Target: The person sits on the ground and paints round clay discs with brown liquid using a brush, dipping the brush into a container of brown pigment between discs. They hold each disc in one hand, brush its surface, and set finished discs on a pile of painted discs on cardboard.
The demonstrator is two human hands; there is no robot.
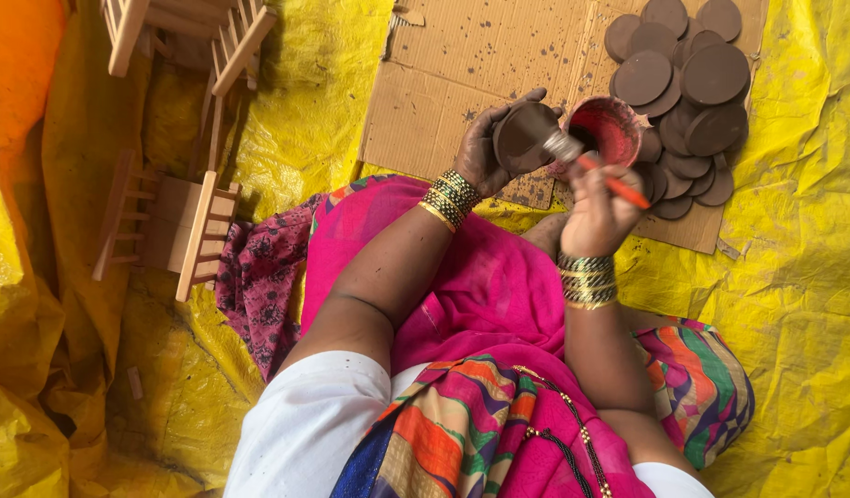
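pink sari lap (499,286) nearest | left hand (485,148) fingers cupped around brown disc (526,136), held by rim above cardboard (471,74) | right hand (598,214) pinching orange-handled paintbrush (586,161), bristles on disc | disc likely light, stiff, wet-slippery; grip edges | painted discs (692,83) piled beside red paint bowl (607,129)
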